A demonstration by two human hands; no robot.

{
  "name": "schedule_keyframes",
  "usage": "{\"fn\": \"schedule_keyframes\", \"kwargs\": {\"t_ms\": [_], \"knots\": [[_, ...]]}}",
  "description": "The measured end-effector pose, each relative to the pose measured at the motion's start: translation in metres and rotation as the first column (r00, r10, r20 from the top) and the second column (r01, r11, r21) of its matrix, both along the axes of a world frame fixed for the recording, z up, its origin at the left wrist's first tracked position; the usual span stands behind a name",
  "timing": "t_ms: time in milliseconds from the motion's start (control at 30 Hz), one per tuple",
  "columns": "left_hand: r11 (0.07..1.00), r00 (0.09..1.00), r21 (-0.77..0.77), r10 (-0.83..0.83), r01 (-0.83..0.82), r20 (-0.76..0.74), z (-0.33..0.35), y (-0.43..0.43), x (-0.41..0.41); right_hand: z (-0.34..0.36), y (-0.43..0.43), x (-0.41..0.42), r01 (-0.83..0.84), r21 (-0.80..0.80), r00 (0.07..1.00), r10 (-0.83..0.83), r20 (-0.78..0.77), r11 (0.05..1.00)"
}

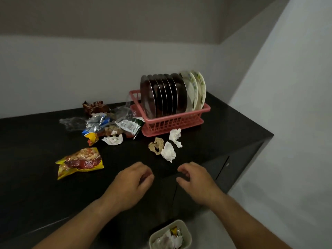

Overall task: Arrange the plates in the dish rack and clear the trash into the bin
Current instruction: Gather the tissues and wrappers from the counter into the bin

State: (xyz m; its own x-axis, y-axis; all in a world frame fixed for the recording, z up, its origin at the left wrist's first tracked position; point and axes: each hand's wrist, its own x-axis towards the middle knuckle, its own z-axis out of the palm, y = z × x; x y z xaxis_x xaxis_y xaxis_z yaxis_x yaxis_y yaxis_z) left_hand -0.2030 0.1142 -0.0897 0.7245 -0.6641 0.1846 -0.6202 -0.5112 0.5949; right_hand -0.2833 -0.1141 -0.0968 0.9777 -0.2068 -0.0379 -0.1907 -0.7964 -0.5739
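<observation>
A pink dish rack (172, 124) stands at the back right of the black counter (36, 159). Several steel plates (161, 94) and two white floral plates (195, 88) stand upright in it. Trash lies on the counter: a yellow snack packet (80, 162), a heap of wrappers (109, 124), crumpled white tissues (168, 152) and a brown scrap (156, 145). A beige bin (170, 235) with some trash inside sits on the floor below. My left hand (133, 180) and my right hand (195, 178) hover over the counter's front edge, fingers loosely curled, holding nothing.
White walls close in behind the counter and on the right. Dark cabinet doors (222, 169) run under the counter's right end. A clear plastic bag (73, 123) lies left of the wrapper heap.
</observation>
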Motion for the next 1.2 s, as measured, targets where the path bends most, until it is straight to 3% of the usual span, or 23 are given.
{"fn": "schedule_keyframes", "kwargs": {"t_ms": [133, 333, 533, 633, 767, 900, 967, 1067, 1200], "knots": [[0.999, 0.998, 0.020, -0.032, 0.031, 0.050, 0.002, 0.006, 0.059, 0.000, 0.003, 0.046, -0.012, -0.095, 0.997, 0.004, -0.083, 0.995], [0.990, 0.987, 0.082, -0.120, 0.111, 0.104, 0.006, 0.001, 0.127, 0.003, 0.006, 0.105, 0.015, -0.194, 0.997, -0.029, -0.074, 0.981], [0.961, 0.971, 0.200, -0.216, 0.192, 0.106, -0.002, -0.016, 0.155, -0.026, -0.006, 0.132, -0.031, -0.236, 0.966, -0.031, -0.258, 0.971], [0.953, 0.972, 0.232, -0.219, 0.194, 0.086, -0.006, -0.029, 0.163, -0.042, -0.010, 0.138, -0.014, -0.272, 0.980, -0.041, -0.196, 0.962], [0.928, 0.967, 0.315, -0.240, 0.201, 0.091, -0.014, -0.061, 0.170, -0.042, -0.024, 0.136, 0.038, -0.155, 0.991, -0.056, -0.118, 0.987], [0.845, 0.970, 0.513, -0.227, 0.153, 0.084, -0.033, -0.101, 0.170, -0.025, -0.058, 0.133, -0.006, 0.019, 0.993, 0.008, -0.115, 1.000], [0.808, 0.971, 0.584, -0.196, 0.079, 0.139, -0.047, -0.112, 0.166, -0.014, -0.078, 0.137, -0.022, 0.001, 0.995, 0.022, -0.099, 1.000], [0.808, 0.938, 0.587, -0.165, -0.048, 0.304, -0.065, -0.116, 0.158, -0.003, -0.100, 0.150, 0.017, -0.073, 0.998, -0.022, -0.064, 0.997], [0.868, 0.960, 0.486, -0.044, -0.101, 0.278, -0.064, -0.121, 0.157, -0.005, -0.103, 0.175, 0.063, -0.067, 0.996, -0.067, -0.064, 0.996]]}}
